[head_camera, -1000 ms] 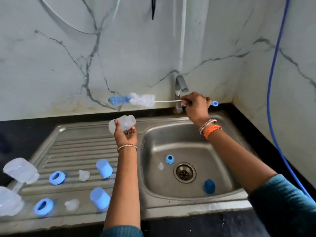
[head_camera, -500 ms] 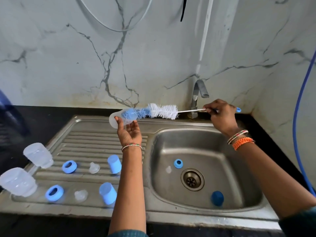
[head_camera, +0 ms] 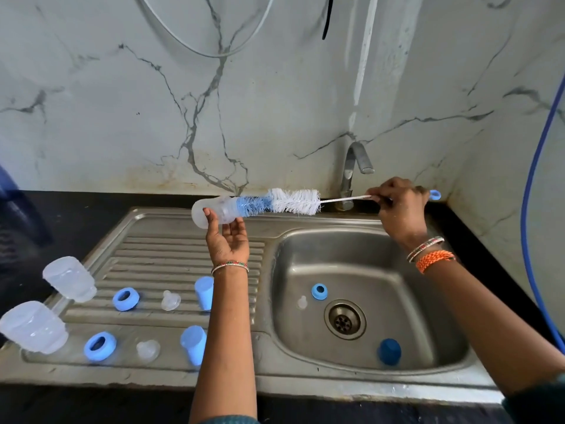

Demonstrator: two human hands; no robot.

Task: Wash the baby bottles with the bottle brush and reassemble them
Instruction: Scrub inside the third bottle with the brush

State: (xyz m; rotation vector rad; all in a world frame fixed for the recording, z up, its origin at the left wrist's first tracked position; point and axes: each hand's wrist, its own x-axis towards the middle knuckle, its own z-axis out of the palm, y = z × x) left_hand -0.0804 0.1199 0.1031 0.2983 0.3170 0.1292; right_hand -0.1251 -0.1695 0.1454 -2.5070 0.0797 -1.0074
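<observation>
The steel sink (head_camera: 360, 237) sits in a black bench (head_camera: 76, 209). Above its drainboard, the left hand (head_camera: 227, 237) grasps a clear bottle (head_camera: 214, 211) lying sideways. The right hand (head_camera: 400, 206), near the tap (head_camera: 351, 169), pinches the bottle brush (head_camera: 287, 201), whose blue tip enters the bottle's mouth.

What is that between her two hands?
In the head view, the bottle brush spans from the right hand gripping its wire handle to the bottle held by the left hand.
</observation>
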